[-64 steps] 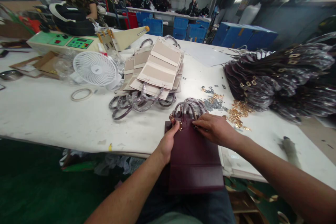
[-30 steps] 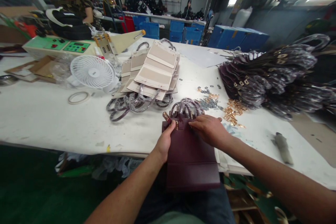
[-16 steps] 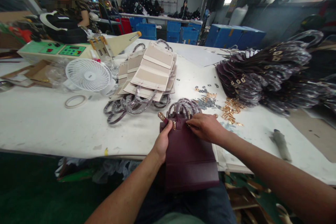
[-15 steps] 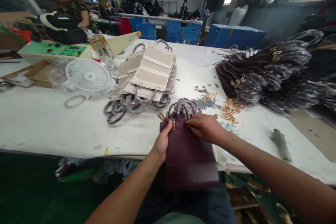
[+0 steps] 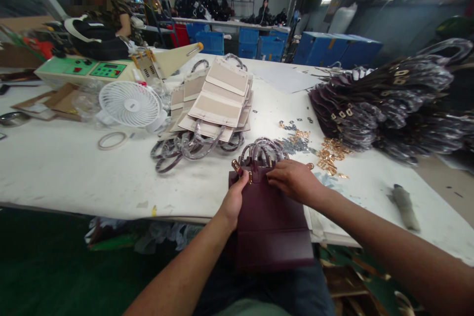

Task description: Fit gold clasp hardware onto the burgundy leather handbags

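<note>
A dark burgundy handbag [image 5: 272, 224] lies flat over the near edge of the white table [image 5: 66, 168], its plastic-wrapped handles [image 5: 262, 150] pointing away from me. My left hand [image 5: 235, 197] grips the bag's upper left corner, thumb by a gold clasp [image 5: 236, 165]. My right hand [image 5: 296, 180] rests on the bag's top edge with fingers curled and pinching at the hardware there. What the fingertips hold is too small to make out.
A stack of beige bag panels [image 5: 222, 98] with wrapped handles lies ahead. Gold fittings [image 5: 331, 158] and small dark metal parts [image 5: 296, 143] are scattered at right, beside a heap of dark wrapped bags [image 5: 392, 108]. A white fan [image 5: 129, 104], tape ring [image 5: 111, 140] and green-panelled machine [image 5: 92, 69] stand left. A person sits behind it.
Both hands stay on the bag's top edge. The gold clasp at the left corner has shifted slightly under my left thumb. The view has drifted a little.
</note>
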The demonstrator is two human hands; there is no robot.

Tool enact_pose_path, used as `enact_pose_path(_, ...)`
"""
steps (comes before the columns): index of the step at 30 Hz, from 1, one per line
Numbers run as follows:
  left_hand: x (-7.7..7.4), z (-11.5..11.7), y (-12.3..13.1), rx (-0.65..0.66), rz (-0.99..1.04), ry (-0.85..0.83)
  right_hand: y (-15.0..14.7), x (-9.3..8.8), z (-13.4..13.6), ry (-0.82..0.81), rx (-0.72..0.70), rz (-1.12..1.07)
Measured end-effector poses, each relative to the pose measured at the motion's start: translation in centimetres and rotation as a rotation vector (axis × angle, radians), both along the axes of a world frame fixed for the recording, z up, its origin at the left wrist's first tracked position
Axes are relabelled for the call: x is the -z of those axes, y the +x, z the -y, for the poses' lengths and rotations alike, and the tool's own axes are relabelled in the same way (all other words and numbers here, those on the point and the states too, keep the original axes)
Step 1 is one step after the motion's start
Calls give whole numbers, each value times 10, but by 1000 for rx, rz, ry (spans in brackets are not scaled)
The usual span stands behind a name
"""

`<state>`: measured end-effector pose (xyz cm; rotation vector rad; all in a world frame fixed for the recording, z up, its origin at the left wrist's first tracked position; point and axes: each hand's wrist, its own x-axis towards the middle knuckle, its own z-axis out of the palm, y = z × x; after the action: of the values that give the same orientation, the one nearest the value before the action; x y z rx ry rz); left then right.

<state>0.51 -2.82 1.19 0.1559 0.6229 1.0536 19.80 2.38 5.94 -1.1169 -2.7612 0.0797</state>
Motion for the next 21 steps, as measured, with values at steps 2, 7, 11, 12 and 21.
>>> enact_pose_path(2,2,0,0,27,17,4,-2,0,0,25,-24,27)
enact_pose_path(7,8,1,0,14,38,61,-3,2,4,59,-18,36)
enact_pose_path(11,14,1,-4,22,33,109,-2,13,13,68,107,-83)
enact_pose_path(12,16,0,-5,37,36,105,-3,16,16,74,114,-85)
enact_pose_path(21,8,-2,-4,31,39,84,-28,3,29,75,226,66)
